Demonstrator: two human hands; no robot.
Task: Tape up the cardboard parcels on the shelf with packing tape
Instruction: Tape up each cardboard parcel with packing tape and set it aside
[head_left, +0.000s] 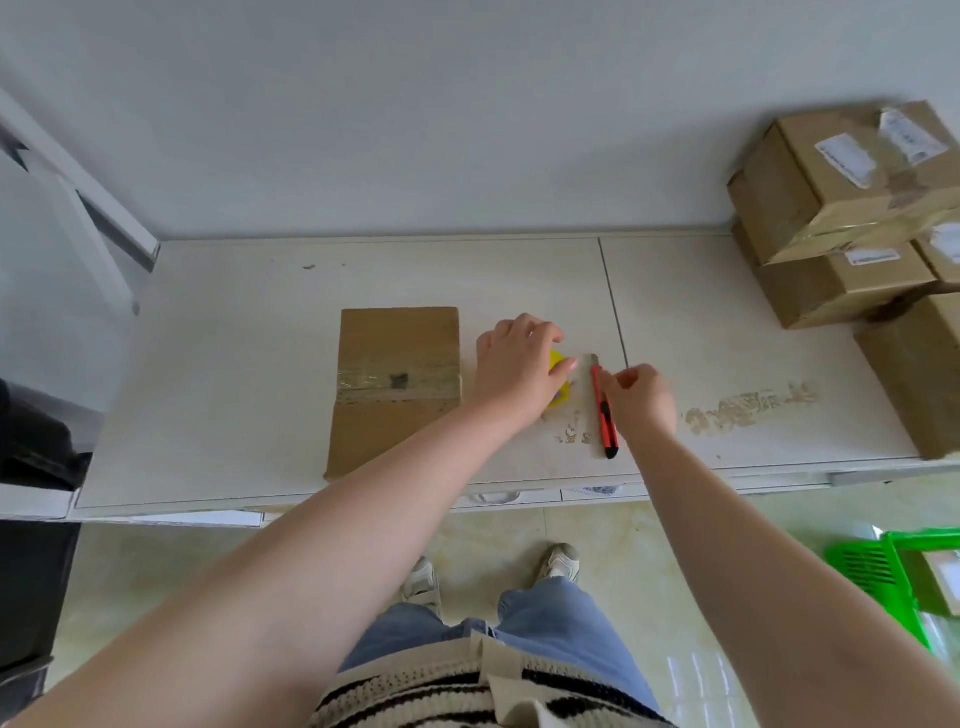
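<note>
Flat brown cardboard parcel (397, 387) on worn white shelf (727, 332), banded by glossy clear tape. Left hand (514, 366) curled over yellow tape roll (560, 375) just beside it; right hand (641, 400) pinching slim red box cutter (605, 415). Taped, labelled boxes (852, 208) stacked far right. Green slatted plastic basket (904, 577) on floor, cardboard inside.

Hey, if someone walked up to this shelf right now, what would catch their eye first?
Probably the two hands at the middle of the white shelf: the left hand covers a yellow tape dispenser, and the right hand pinches a red utility knife. Just left of them lies a flat cardboard parcel with a clear tape band across it. Taped boxes are stacked at the far right.
</note>
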